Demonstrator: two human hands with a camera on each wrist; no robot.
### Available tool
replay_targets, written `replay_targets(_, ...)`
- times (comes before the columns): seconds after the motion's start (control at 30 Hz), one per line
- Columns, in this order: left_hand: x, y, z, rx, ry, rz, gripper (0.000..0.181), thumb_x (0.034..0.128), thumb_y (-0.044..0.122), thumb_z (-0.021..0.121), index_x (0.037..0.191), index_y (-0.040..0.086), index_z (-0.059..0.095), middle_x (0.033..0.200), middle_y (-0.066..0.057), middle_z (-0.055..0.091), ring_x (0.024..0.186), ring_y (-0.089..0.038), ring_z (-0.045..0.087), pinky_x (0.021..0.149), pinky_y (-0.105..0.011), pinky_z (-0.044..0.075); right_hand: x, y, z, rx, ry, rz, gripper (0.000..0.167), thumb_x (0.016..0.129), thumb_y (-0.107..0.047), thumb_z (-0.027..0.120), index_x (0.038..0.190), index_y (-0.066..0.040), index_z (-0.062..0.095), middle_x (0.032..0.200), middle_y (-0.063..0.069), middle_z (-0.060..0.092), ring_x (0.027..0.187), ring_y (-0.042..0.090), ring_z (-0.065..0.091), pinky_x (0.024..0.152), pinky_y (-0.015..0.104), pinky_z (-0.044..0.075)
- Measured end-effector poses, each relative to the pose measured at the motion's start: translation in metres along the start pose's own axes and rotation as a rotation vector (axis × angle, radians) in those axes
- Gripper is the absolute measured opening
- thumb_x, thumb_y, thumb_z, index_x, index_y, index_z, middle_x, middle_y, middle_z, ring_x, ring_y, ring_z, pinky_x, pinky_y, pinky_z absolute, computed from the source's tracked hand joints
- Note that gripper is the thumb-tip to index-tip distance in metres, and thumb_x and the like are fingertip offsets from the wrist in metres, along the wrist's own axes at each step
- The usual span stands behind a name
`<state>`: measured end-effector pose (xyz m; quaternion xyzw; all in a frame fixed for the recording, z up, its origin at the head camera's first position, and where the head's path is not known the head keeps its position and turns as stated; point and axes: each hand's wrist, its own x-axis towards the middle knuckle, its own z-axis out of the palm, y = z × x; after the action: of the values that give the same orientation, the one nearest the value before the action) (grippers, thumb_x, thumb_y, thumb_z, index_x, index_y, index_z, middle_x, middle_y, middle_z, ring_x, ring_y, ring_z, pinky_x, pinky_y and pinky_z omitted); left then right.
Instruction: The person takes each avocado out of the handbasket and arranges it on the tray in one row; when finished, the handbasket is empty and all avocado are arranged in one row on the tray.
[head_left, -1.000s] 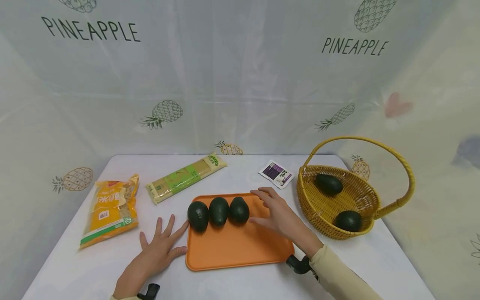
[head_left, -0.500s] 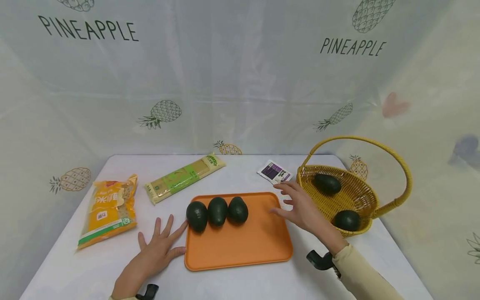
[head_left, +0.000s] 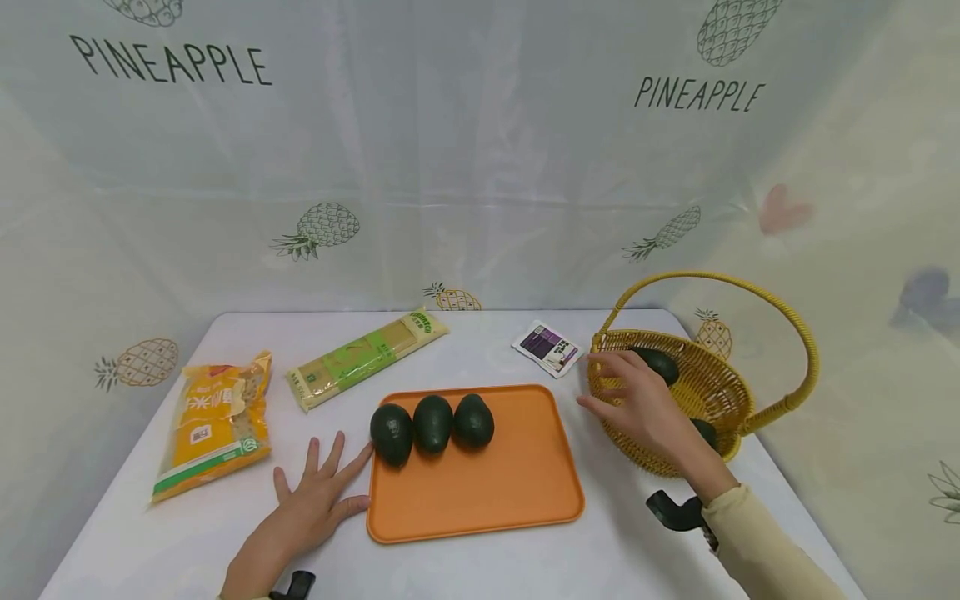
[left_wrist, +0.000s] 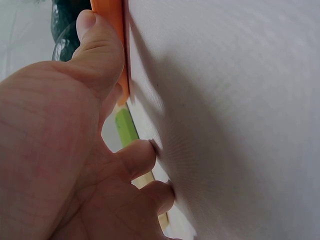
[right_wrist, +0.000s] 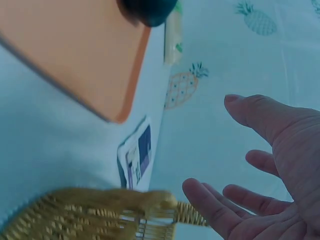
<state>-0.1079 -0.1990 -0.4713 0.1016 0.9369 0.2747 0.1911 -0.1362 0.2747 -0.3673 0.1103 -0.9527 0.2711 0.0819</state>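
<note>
Right hand: has moved from beside the tray to over the basket's left rim; this hand (head_left: pixel 633 400) has loosely bent fingers and grasps nothing (whether it touches the rim, I cannot tell).
Curtain: the pineapple-print curtain (head_left: pixel 480 125) hangs behind everything.
Table: the white table (head_left: pixel 450 575) carries all the goods.
Basket: the yellow wicker basket (head_left: pixel 720 392) is at the right, its handle raised.
Tray: the orange tray (head_left: pixel 517 483) lies near the middle, left of the basket.
Bag: the yellow bag (head_left: pixel 217 425) lies at far left.
Pack: the long green pack (head_left: pixel 367 358) lies aslant behind the tray.
Left hand: this hand (head_left: pixel 311 504) is spread on the table, grasping nothing, thumb against the tray's left edge.
Avocados: three avocados (head_left: pixel 432 425) sit in a row at the tray's back left; two are in the basket, partly hidden by the right arm.
Sachet: the small sachet (head_left: pixel 547 348) lies between pack and basket.
</note>
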Motion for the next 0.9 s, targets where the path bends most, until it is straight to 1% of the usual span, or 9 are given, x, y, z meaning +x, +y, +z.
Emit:
replay_targets(0.17,0.0,-0.001,0.0,0.002,0.001,0.001,0.085,0.0938,0.058,0.073,0.166,0.026,0.041,0.177,-0.029,0.01,0.158,-0.066,-0.012,0.107,-0.092,-0.023,0.0,0.013,-0.01,-0.001,0.01,0.027,0.058,0.095,-0.022,0.085,0.145,-0.006,0.061,0.143,0.021,0.059,0.117,0.043,0.073,0.091,0.047,0.066)
replay_targets(0.27,0.001,-0.001,0.0,0.004,-0.002,-0.006,0.085,0.0937,0.059,0.073,0.166,0.027,0.041,0.177,-0.029,0.01,0.158,-0.066,-0.013,0.107,-0.091,-0.023,0.001,0.022,-0.019,-0.011,0.01,0.054,0.057,0.095,-0.021,0.084,0.145,-0.004,0.061,0.142,0.025,0.058,0.12,0.046,0.071,0.092,0.052,0.065)
replay_targets(0.33,0.001,-0.001,0.0,0.005,-0.003,-0.008,0.085,0.0938,0.059,0.072,0.166,0.027,0.04,0.178,-0.029,0.01,0.158,-0.065,-0.013,0.107,-0.091,-0.023,0.003,0.029,-0.026,-0.037,0.006,0.077,0.06,0.097,-0.025,0.082,0.147,-0.002,0.059,0.143,0.028,0.058,0.121,0.048,0.07,0.093,0.056,0.065)
replay_targets(0.43,0.001,-0.001,0.0,0.002,-0.005,-0.011,0.085,0.0939,0.059,0.072,0.166,0.027,0.04,0.178,-0.028,0.009,0.159,-0.065,-0.013,0.107,-0.091,-0.023,0.007,0.04,-0.037,-0.073,-0.008,0.112,0.065,0.099,-0.031,0.08,0.151,-0.001,0.055,0.148,0.032,0.055,0.122,0.05,0.069,0.094,0.062,0.062)
replay_targets(0.57,0.001,0.0,0.0,0.003,-0.008,-0.012,0.085,0.094,0.06,0.072,0.166,0.028,0.04,0.178,-0.028,0.009,0.159,-0.065,-0.013,0.107,-0.092,-0.023,0.01,0.055,-0.047,-0.096,-0.025,0.13,0.068,0.101,-0.035,0.077,0.154,0.0,0.052,0.15,0.034,0.056,0.121,0.051,0.069,0.096,0.066,0.06)
replay_targets(0.67,0.001,0.0,-0.001,0.004,-0.008,-0.01,0.085,0.0941,0.06,0.071,0.167,0.029,0.04,0.178,-0.027,0.009,0.159,-0.065,-0.014,0.107,-0.091,-0.023,0.01,0.062,-0.051,-0.098,-0.031,0.144,0.067,0.102,-0.033,0.076,0.155,0.0,0.051,0.147,0.034,0.057,0.121,0.052,0.07,0.094,0.066,0.061)
replay_targets(0.8,0.001,0.001,-0.001,0.002,-0.005,-0.014,0.085,0.0939,0.06,0.072,0.166,0.029,0.04,0.178,-0.027,0.01,0.159,-0.065,-0.014,0.108,-0.091,-0.023,0.01,0.068,-0.054,-0.094,-0.041,0.171,0.068,0.103,-0.036,0.074,0.155,0.0,0.049,0.145,0.036,0.057,0.121,0.052,0.069,0.091,0.066,0.061)
replay_targets(0.9,0.001,0.001,-0.001,0.001,-0.004,-0.018,0.085,0.0936,0.06,0.072,0.166,0.029,0.04,0.178,-0.028,0.01,0.159,-0.065,-0.013,0.107,-0.092,-0.022,0.012,0.071,-0.055,-0.099,-0.052,0.184,0.07,0.103,-0.038,0.074,0.156,0.001,0.049,0.144,0.036,0.058,0.121,0.052,0.068,0.091,0.066,0.06)
